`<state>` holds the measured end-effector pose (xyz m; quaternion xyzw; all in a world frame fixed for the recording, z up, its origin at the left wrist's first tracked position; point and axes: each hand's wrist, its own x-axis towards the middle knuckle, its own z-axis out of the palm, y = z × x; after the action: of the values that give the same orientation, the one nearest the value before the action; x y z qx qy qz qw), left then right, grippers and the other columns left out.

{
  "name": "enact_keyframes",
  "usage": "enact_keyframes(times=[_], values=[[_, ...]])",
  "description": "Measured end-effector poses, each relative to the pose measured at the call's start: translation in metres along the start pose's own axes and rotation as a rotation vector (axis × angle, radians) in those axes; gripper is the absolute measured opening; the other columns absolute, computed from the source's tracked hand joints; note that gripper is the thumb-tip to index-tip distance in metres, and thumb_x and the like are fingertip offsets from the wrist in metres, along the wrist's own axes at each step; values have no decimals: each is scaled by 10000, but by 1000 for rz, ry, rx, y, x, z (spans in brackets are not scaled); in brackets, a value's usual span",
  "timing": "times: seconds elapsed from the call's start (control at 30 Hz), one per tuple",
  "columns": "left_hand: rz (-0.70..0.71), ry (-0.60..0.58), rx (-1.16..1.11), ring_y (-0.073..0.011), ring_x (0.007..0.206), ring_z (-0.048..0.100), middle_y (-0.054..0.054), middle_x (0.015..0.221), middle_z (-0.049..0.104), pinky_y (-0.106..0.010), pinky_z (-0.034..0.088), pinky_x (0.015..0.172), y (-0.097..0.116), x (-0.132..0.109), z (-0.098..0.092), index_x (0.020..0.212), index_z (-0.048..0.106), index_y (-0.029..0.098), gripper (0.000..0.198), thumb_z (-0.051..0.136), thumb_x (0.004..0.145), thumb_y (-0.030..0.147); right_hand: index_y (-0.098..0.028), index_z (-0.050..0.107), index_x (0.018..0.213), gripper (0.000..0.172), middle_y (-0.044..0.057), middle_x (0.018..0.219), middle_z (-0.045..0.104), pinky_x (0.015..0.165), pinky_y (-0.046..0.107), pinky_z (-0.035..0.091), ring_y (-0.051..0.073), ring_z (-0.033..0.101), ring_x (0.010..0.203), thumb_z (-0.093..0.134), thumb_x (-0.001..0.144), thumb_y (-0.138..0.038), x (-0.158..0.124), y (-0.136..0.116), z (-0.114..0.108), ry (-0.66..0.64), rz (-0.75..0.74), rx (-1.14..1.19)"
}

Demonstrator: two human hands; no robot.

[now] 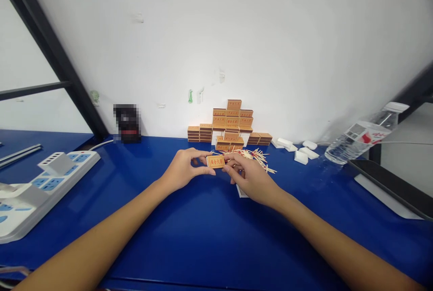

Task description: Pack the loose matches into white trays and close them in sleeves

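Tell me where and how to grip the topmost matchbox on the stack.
Pinch the topmost matchbox by its left and right ends, probably best from above: it sits alone on top, both ends free, with the wall behind.

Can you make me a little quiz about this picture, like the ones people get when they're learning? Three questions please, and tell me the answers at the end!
1. The left hand and right hand hold a little matchbox. What colour is the writing on its front?
A. Green
B. Red
C. Blue

2. True or false: the power strip is on the left side of the picture.

3. Which hand is nearer the loose matches?

Key:
1. B
2. True
3. The right hand
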<state>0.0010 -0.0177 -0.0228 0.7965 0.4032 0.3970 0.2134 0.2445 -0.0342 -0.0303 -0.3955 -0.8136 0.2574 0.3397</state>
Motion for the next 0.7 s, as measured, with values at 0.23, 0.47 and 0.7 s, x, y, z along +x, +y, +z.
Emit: enact_keyframes(times=[0.23,0.47,0.7], values=[[73,19,76,-171,770,649,-17,895,751,-280,514,716,6,-5,3,1194,787,269,583,946,674,479,-132,507,1505,489,217,1334,682,961,527,583,342,687,1181,453,1039,-269,-8,2,13,29,-219,-385],[-98,190,38,-215,868,733,-61,979,804,-317,561,815,-8,17,-19,1198,728,176,494,789,860,531,-206,546,1479,460,158,1251,712,919,470,571,274,707,1004,452,1033,-266,-2,-4,-4,81,-123,-404],[-212,311,151,-256,973,725,-99,1014,804,-350,529,907,-51,69,-52,1297,715,104,536,691,920,484,-194,713,1183,297,115,1097,742,806,377,507,247,689,930,460,1041,-257,4,2,-19,58,-47,-606]])
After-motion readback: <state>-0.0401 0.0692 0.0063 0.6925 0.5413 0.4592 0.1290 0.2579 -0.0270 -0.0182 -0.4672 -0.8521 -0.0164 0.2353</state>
